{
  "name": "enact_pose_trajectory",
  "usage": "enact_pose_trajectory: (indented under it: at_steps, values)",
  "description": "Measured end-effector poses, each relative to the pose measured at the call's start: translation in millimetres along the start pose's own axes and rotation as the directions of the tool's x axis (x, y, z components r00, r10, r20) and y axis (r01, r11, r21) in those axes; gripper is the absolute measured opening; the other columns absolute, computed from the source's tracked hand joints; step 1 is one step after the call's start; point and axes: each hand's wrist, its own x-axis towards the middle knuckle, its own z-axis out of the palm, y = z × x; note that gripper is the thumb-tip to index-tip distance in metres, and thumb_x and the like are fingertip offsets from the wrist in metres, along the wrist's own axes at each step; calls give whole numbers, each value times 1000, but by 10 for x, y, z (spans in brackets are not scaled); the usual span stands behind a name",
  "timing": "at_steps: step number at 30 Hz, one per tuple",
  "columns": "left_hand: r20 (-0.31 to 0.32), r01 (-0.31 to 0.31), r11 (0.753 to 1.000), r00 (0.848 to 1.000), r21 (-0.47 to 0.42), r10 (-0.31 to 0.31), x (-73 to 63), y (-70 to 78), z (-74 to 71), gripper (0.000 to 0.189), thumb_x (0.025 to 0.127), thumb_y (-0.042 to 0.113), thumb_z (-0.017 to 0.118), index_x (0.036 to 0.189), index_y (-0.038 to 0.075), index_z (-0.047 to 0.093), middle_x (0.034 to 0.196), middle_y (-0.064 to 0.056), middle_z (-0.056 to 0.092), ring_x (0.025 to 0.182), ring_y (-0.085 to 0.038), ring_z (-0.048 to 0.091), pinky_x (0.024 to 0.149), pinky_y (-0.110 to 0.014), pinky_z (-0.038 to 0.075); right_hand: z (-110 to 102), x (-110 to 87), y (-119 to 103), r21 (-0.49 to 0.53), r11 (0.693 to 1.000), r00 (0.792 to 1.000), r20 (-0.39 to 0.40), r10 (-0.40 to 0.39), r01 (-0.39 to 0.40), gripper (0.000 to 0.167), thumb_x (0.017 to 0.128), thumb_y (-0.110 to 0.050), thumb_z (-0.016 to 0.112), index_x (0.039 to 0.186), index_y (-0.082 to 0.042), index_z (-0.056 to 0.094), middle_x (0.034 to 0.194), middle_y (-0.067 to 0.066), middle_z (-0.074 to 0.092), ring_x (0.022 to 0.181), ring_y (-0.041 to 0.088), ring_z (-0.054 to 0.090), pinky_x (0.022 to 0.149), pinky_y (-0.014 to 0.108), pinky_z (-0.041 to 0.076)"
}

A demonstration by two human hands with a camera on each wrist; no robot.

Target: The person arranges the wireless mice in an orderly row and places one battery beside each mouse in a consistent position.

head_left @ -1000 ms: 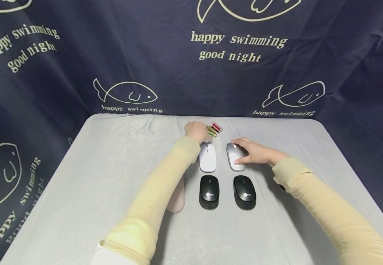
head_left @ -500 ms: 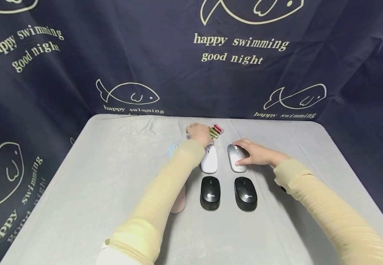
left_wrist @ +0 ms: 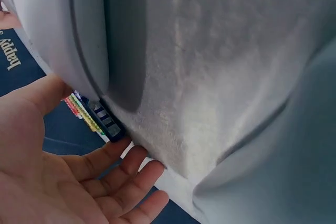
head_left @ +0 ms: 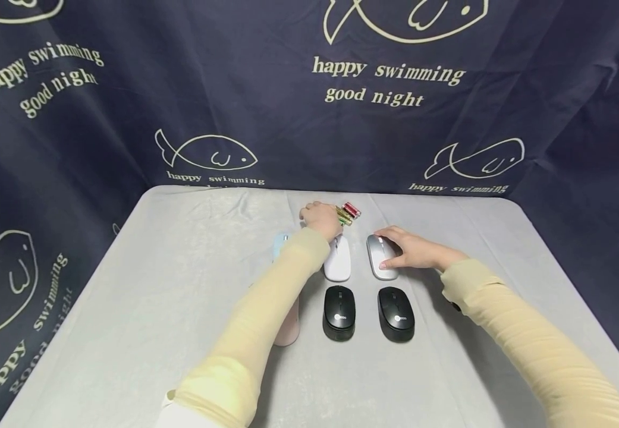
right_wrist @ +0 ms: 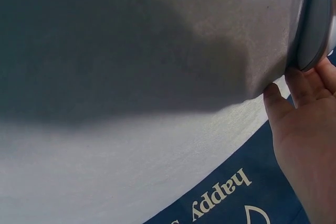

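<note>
Beyond the white mouse point(head_left: 338, 264), my left hand point(head_left: 322, 221) reaches to the far part of the table. In the left wrist view, a dark blue battery point(left_wrist: 105, 121) sits between its thumb and index finger, partly covered by the white mouse; the head view hides it. Close by lie gold-and-green batteries point(head_left: 343, 216) and red batteries point(head_left: 351, 210). My right hand point(head_left: 413, 246) holds the silver mouse point(head_left: 377, 258) on the table, thumb toward its near end and fingers at its far end. In the right wrist view, fingertips touch the mouse's side and the cloth.
Two black mice point(head_left: 339, 312) stand side by side in the near row, the right-hand black mouse point(head_left: 396, 314) below the silver one. A light blue mouse point(head_left: 280, 242) and a pink mouse point(head_left: 288, 330) are partly covered by the left sleeve. A dark fish-print curtain point(head_left: 309, 137) hangs behind.
The head view has shifted slightly. More of the light blue mouse shows beside the left sleeve than a second ago. The right hand stays on the silver mouse.
</note>
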Motion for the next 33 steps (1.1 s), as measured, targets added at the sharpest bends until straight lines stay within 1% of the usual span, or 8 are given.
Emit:
enact_pose_trajectory:
  at_steps: [4,8,12,18,22,28,31,33]
  values:
    - [16,-22,1000,1000,-15,22,-18,-59,-45,56,84,48,59,127,12,56,116,-13,55,105,-27,51,86,-44,44,8,9,13,-3,1000,1000,0,1,-1,79,77,-34,77,137,3,40,136,22,42,126,37,40,105,51,30]
    - [21,-45,999,999,-19,45,-40,-129,-116,57,83,50,59,127,13,55,114,-11,54,105,-25,50,87,-41,43,17,14,29,-1,1000,1000,-1,-5,5,79,76,-34,77,137,3,41,135,21,43,126,36,40,105,50,30]
    - [-2,-87,996,996,-32,87,-74,-217,-197,59,82,53,60,124,12,57,114,-12,54,106,-25,50,89,-38,42,22,19,42,1,1000,1000,-6,-14,14,79,76,-34,77,136,3,41,135,20,44,125,35,41,104,50,31]
    - [-65,-167,984,984,-56,163,-146,-357,-334,46,81,52,62,107,13,63,118,-13,54,110,-28,48,95,-38,40,24,18,51,-2,1000,1000,-11,-24,24,79,76,-34,77,136,3,42,134,20,44,125,35,41,104,50,31]
    - [-68,-207,975,977,-77,202,-193,-442,-428,45,82,51,62,104,12,65,118,-13,54,111,-29,47,96,-38,39,23,18,49,0,1000,1000,-10,-25,25,78,77,-34,77,136,3,42,134,20,44,125,35,41,104,50,31]
    - [-83,-222,969,973,-111,214,-271,-528,-578,52,81,53,62,110,9,64,115,-13,53,110,-30,47,95,-41,40,12,6,35,9,1000,1000,-11,-23,23,78,77,-32,77,136,3,42,135,21,43,125,35,41,104,50,31]
    - [-100,-233,965,970,-122,221,-306,-570,-644,53,81,54,62,108,8,64,114,-14,52,108,-30,47,94,-41,40,10,8,30,4,1000,1000,-11,-27,27,78,77,-32,77,136,3,42,135,21,43,125,35,41,104,50,31]
    - [-113,-246,960,966,-134,232,-330,-605,-684,51,80,53,62,103,8,65,114,-14,52,108,-30,47,94,-42,40,11,11,28,1,1000,1000,-9,-28,28,78,77,-32,77,136,3,42,134,21,43,125,35,41,104,50,31]
